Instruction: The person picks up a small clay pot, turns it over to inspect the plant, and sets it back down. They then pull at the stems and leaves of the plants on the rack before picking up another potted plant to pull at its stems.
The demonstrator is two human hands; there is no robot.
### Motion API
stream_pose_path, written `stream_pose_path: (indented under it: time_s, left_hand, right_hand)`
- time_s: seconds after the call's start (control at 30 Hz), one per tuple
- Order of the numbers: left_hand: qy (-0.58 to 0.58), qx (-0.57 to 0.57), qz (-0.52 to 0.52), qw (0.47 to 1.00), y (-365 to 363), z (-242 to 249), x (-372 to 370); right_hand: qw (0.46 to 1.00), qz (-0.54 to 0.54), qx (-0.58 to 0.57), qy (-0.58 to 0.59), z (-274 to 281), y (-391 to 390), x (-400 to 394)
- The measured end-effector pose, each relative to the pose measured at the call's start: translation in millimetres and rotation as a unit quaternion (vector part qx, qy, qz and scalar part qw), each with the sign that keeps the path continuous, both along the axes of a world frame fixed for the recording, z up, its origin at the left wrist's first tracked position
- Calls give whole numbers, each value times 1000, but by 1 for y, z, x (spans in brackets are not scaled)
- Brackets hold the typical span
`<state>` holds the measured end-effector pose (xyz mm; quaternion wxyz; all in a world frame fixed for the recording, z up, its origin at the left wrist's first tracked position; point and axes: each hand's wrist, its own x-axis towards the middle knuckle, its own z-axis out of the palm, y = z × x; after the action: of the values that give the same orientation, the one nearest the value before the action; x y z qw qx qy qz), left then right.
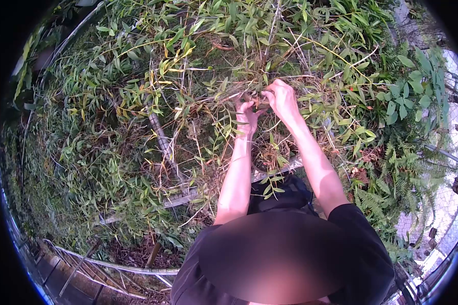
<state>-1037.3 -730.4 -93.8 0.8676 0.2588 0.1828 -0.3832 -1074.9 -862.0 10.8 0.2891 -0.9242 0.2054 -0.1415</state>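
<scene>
Both of my hands are in among the thin, leafy plant stems in the upper middle of the head view. My left hand has its thumb raised and its fingers curled round stems, partly hidden by leaves. Just to its right and slightly higher, my right hand is closed in a pinch at the tangle of stems and dry roots. What lies between its fingertips is too small to make out. Narrow green leaves hang in front of my body, below the hands.
A pale rail runs through the plants below my hands, and a grey pole slants up to their left. Dense foliage spreads on the left. Ferns grow at right beside wire mesh. A white railing curves at lower left.
</scene>
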Motion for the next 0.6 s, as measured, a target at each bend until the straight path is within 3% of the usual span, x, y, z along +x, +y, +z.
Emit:
stream_pose_path:
  time_s: [0.2, 0.23, 0.4, 0.5, 0.53, 0.6]
  left_hand:
    - [6, -64, -29, 997, -2, 20, 13]
    - [-15, -58, -58, 997, -4, 14, 15]
    - [-37, 74, -78, 994, -12, 20, 16]
    - [-30, 84, -80, 993, -13, 21, 16]
    - [-39, 59, -90, 993, -11, 20, 18]
    - [-55, 9, -111, 992, -8, 20, 22]
  right_hand:
    - [978, -123, 161, -47, 46, -15, -17]
    - [947, -173, 270, -24, 72, -12, -19]
    - [910, -168, 359, -118, 117, -54, -60]
    - [906, -258, 262, -211, 154, -100, -110]
    - [897, -320, 192, -236, 164, -125, -133]
    - [889, -424, -33, -167, 157, -191, -200]
